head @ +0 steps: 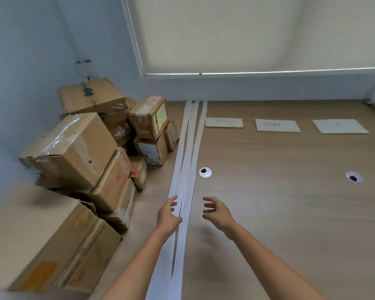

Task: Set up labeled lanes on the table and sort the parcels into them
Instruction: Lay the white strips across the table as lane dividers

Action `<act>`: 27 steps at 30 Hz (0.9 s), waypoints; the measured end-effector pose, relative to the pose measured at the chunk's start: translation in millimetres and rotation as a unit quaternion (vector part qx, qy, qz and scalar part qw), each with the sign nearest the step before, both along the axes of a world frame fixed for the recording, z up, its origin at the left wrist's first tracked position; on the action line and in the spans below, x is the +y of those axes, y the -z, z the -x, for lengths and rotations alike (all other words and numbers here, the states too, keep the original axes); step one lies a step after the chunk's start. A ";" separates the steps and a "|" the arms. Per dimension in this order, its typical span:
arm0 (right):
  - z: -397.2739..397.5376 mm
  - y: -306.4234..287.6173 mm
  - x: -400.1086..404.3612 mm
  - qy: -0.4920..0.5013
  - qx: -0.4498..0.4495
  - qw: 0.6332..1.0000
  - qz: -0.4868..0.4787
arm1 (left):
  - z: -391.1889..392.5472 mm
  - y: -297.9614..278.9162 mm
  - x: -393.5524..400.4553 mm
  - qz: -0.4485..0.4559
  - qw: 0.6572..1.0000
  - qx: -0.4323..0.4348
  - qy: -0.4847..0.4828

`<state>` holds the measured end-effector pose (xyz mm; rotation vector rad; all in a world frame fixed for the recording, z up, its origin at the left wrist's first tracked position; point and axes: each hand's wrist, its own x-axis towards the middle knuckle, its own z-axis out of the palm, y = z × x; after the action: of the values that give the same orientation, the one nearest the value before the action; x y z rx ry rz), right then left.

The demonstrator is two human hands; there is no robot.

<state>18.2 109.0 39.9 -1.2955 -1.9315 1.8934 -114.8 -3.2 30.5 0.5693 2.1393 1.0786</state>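
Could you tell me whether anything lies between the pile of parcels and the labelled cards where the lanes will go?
Yes: the long white paper strips lie bunched lengthwise on the wooden table, between the brown cardboard parcels and the white label cards. Both hands are at the strips.

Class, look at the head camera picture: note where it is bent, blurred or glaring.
Head view: wide-angle bending bows the window blind's edges and the paper strips; the nearest cardboard box is blurred; glare on the taped box; writing on the label cards too faint to read.
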 end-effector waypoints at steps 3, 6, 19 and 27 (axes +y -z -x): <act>16.3 18.4 -5.6 -0.014 -0.026 1.000 0.012 | 15.3 17.6 -5.3 0.047 0.998 0.042 0.004; 27.7 35.9 -13.2 -0.020 -0.055 0.998 0.024 | 19.5 33.1 -7.1 0.088 0.995 0.047 0.011; 59.4 67.5 -20.9 0.063 -0.025 0.989 0.133 | 12.9 51.6 15.8 0.027 0.981 -0.166 -0.098; 61.2 66.5 -18.4 0.064 0.007 0.986 0.152 | 24.5 45.3 20.2 0.032 0.978 -0.188 -0.085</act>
<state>-43.0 90.6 -26.6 -1.4392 -1.5512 2.1850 -139.3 17.1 -14.9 0.1363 1.9041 1.1047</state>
